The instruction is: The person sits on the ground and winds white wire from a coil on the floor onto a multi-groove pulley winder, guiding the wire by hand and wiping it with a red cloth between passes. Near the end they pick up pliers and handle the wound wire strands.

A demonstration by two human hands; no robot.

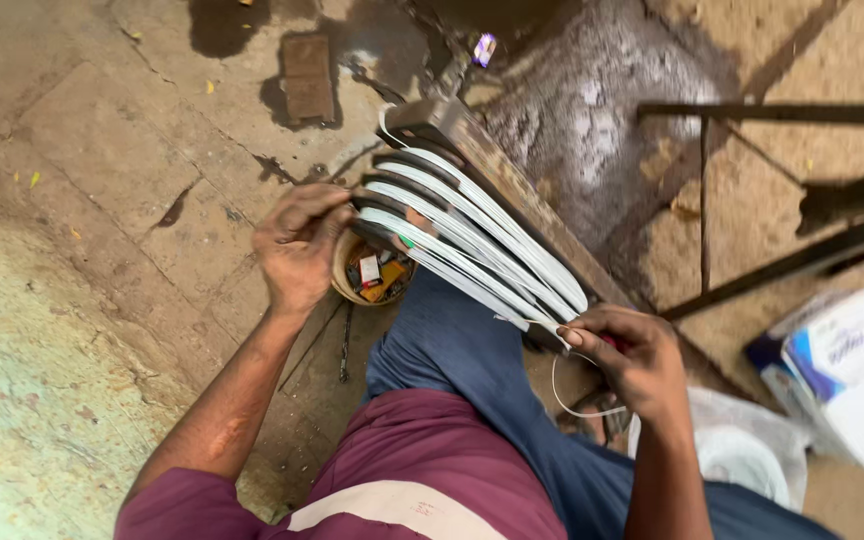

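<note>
Over the stone floor (102, 200), both hands grip: left hand (297, 245) steadying the dark wooden frame (512, 185), right hand (632, 360) pinching white cord (472, 240), several bands wound.

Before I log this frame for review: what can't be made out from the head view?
- Right hand: its fingers hide what it grips besides the white cord.
- Small tub: contents too small, partly behind the left hand.
- White packages: cut off by the right edge.
- Wooden frame: its lower end is hidden behind the right hand.
</note>
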